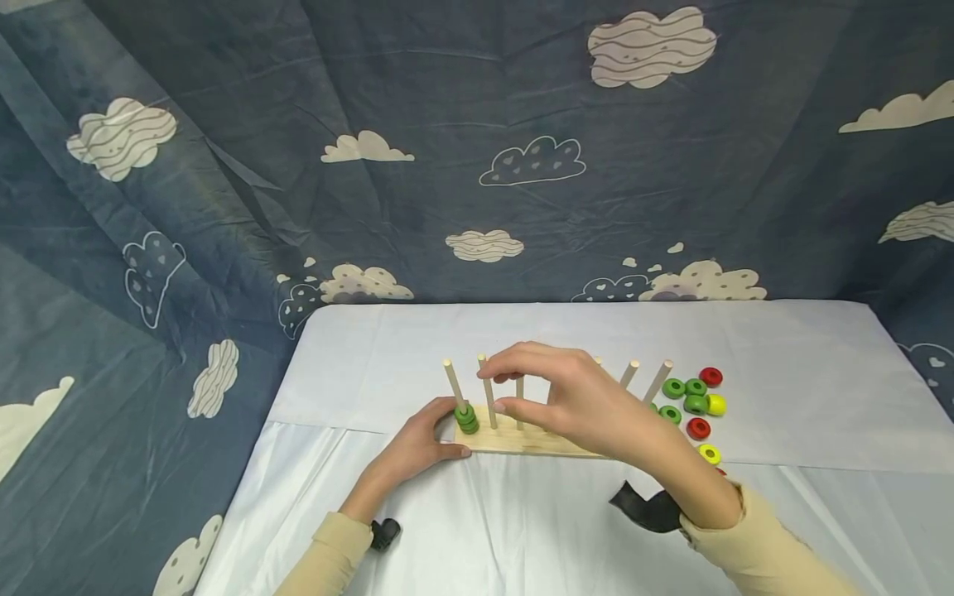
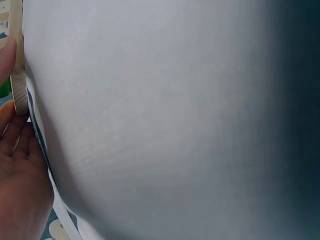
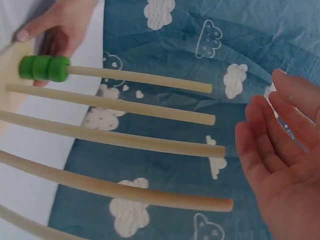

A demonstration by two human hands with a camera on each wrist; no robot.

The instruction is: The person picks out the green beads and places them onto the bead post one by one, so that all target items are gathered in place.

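A light wooden peg board (image 1: 537,444) with a row of several upright pegs lies on the white cloth. On its leftmost peg sit three green rings (image 1: 467,420), stacked at the bottom; the right wrist view also shows these green rings (image 3: 44,68). My left hand (image 1: 421,439) grips the board's left end, thumb at the front and fingers behind. In the left wrist view, that wooden end (image 2: 19,92) lies between thumb and fingers. Above the middle pegs is my right hand (image 1: 577,397), fingers loosely bent, holding nothing; it hides part of the board.
Right of the board lie loose rings: several green rings (image 1: 695,387), red rings (image 1: 698,428) and yellow rings (image 1: 710,454). A black strap (image 1: 647,507) hangs by the right wrist. Dark blue cloth (image 1: 447,99) with clouds rises behind the table.
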